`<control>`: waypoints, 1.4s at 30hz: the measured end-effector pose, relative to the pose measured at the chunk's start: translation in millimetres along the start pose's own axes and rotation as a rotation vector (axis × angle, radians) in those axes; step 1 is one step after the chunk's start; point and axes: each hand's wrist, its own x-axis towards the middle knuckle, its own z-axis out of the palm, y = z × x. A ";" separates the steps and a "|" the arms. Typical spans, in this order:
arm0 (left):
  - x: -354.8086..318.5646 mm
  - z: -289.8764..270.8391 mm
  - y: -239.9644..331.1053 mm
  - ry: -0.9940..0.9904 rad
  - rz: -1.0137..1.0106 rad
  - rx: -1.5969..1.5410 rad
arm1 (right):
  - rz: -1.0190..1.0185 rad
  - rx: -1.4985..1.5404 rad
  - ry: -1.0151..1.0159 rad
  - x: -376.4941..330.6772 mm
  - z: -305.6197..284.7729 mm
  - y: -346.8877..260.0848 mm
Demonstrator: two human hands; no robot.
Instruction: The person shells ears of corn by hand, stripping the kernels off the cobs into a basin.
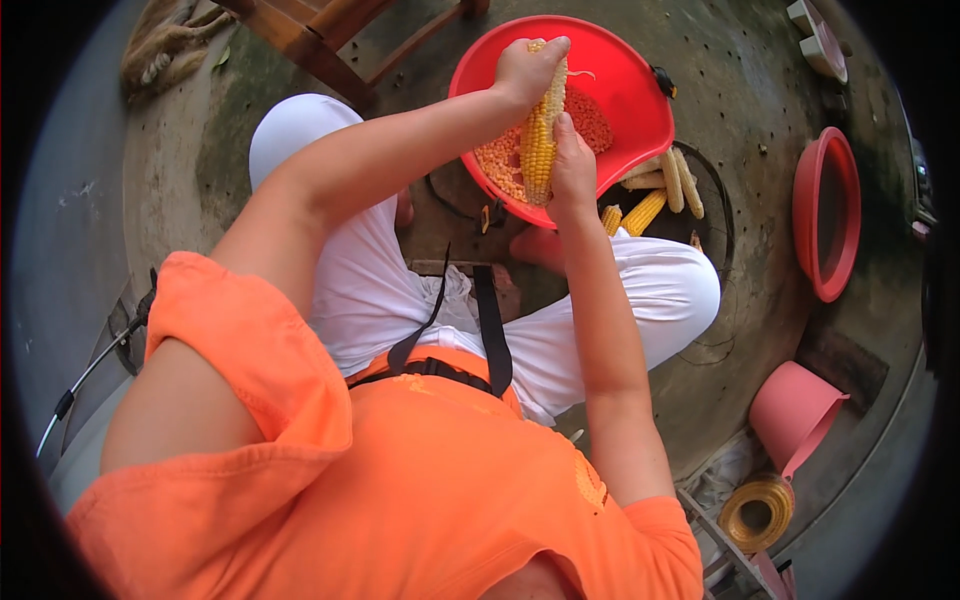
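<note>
A corn cob, partly stripped of its kernels, is held upright over a red basin. My left hand is closed around its upper end. Lower down, my right hand grips its right side, with the thumb against the kernels; its other fingers are mostly hidden. Loose orange-yellow kernels lie in the bottom of the basin, between my spread knees. Just right of the basin, on the floor, are pale stripped cobs and yellow cobs with kernels on.
Wooden furniture legs stand at the far left. On the right are a round red tub, a pink bucket and a coiled yellowish roll. A tan, furry-looking thing lies at the far left; I cannot tell what it is.
</note>
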 end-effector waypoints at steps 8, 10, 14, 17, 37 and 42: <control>-0.7 -1.8 15.9 -0.200 -0.317 -0.255 | 0.204 0.509 -0.236 -12.0 -3.2 -19.0; -2.3 -2.2 18.4 -0.227 -0.356 -0.251 | 0.194 0.383 -0.293 -13.9 -5.9 -16.3; 2.9 -3.1 7.2 -0.220 -0.104 -0.101 | 0.107 0.096 -0.074 -9.9 2.4 -7.0; 8.2 -3.7 -1.3 -0.130 -0.016 -0.018 | 0.109 0.149 0.018 -4.7 5.3 -0.9; 11.3 -0.5 1.2 0.000 0.033 -0.151 | -0.006 -0.019 -0.103 -10.9 -4.0 -12.5; 17.5 -7.7 -11.6 0.135 0.154 -0.015 | -0.024 -0.080 -0.025 -3.0 -0.7 -1.4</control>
